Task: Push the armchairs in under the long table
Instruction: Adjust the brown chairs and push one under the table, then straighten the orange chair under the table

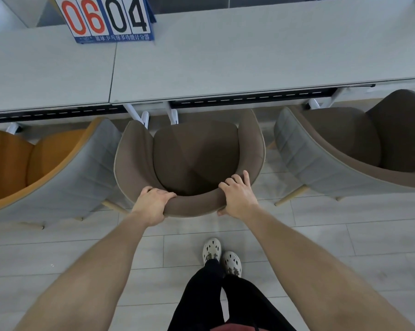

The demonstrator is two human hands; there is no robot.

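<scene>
The brown chair (196,161) is seen from above at the centre of the view. Its shell is a rounded tub, brown inside and on its padded rim, with a thin pale piping along the outer edge. A seat cushion of the same brown fills the tub. The front of the seat is placed at the near edge of the table (225,56), and the ends of the arms reach just under that edge at 12 o'clock.

The top of the backrest is gripped by both hands. The left hand (152,203) is closed over the rim at 7 o'clock of the chair, fingers curled onto the inner face. The right hand (237,197) is closed over the rim at 5 o'clock, fingers on the inside and the thumb under the outer edge.

An orange chair (34,168) with a grey outer shell is set at 9 o'clock, and a second brown chair (345,149) with a grey shell at 3 o'clock. Both are cut off by the frame edges. A scoreboard (106,17) showing 06 and 04 stands on the table at 11 o'clock; its top is cropped.

The legs of the gripped chair are hidden by its shell. The table underside is mostly concealed; only white brackets (139,117) and a dark rail (249,97) are visible.
</scene>
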